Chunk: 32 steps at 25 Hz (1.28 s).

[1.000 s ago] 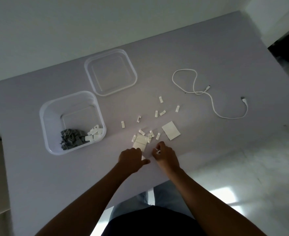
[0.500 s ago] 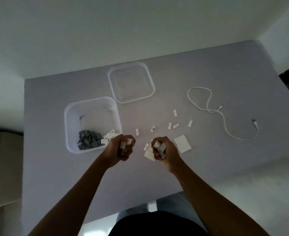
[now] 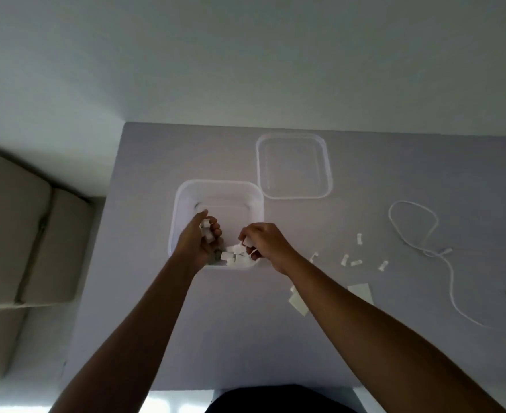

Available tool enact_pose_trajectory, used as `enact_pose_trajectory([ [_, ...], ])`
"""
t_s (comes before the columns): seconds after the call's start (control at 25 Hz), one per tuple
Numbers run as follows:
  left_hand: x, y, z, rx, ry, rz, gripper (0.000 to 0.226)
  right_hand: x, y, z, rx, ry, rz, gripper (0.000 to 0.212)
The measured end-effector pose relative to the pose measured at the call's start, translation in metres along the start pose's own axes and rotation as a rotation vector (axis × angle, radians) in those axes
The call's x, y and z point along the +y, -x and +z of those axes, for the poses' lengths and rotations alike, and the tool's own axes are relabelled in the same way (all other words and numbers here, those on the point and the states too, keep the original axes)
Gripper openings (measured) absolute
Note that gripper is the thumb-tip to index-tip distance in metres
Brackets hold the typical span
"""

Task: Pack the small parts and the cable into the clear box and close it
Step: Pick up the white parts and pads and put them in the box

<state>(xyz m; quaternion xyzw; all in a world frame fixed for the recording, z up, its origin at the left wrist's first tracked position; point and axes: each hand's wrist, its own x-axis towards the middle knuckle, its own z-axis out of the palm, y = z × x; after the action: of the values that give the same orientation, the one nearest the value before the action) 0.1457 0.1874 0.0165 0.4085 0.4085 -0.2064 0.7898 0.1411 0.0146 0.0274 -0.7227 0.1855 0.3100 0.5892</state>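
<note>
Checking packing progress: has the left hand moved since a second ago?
Yes. The left hand, then on the table beside the loose white parts, is now over the clear box, left of the lid, holding small white parts.

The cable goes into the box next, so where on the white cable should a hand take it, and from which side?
Probably at the crossing where the white cable laps over itself below its big loop, pinched from above. It lies flat on the table, clear of the small parts, so one grip there gathers loop and tail together.
</note>
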Motion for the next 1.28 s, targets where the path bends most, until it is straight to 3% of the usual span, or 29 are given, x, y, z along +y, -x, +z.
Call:
enact_pose_trajectory([
  [0.32,0.015,-0.012,-0.011,0.063,0.036,0.08,0.02,-0.008,-0.044,0.026,-0.267,0.946,-0.202,0.028],
  [0.48,0.014,-0.026,-0.008,0.073,-0.061,0.077,0.021,-0.004,-0.043,0.024,-0.343,1.144,-0.29,0.019],
  [0.56,0.012,-0.032,-0.006,0.07,-0.096,0.08,0.023,0.001,-0.04,0.02,-0.315,1.107,-0.324,0.021],
  [0.72,0.007,-0.041,0.002,0.057,-0.233,0.103,0.026,0.007,-0.031,0.013,-0.272,0.974,-0.258,0.047],
  [0.8,0.002,-0.043,0.008,0.032,-0.327,0.116,0.029,0.005,-0.025,0.007,-0.199,0.903,-0.309,0.042],
  [0.92,-0.008,-0.045,0.022,0.007,-0.483,0.149,0.03,-0.001,-0.011,-0.012,0.042,0.648,-0.434,0.023],
  [1.04,-0.022,-0.044,0.034,-0.071,-0.639,0.17,0.036,0.004,-0.005,-0.037,0.232,0.378,-0.421,0.026],
  [1.2,-0.034,-0.037,0.034,-0.134,-0.908,0.233,0.065,0.022,0.003,-0.059,0.294,0.273,-0.327,0.027],
  [1.28,-0.038,-0.033,0.032,-0.157,-0.914,0.244,0.072,0.029,0.007,-0.063,0.293,0.245,-0.294,0.027],
])
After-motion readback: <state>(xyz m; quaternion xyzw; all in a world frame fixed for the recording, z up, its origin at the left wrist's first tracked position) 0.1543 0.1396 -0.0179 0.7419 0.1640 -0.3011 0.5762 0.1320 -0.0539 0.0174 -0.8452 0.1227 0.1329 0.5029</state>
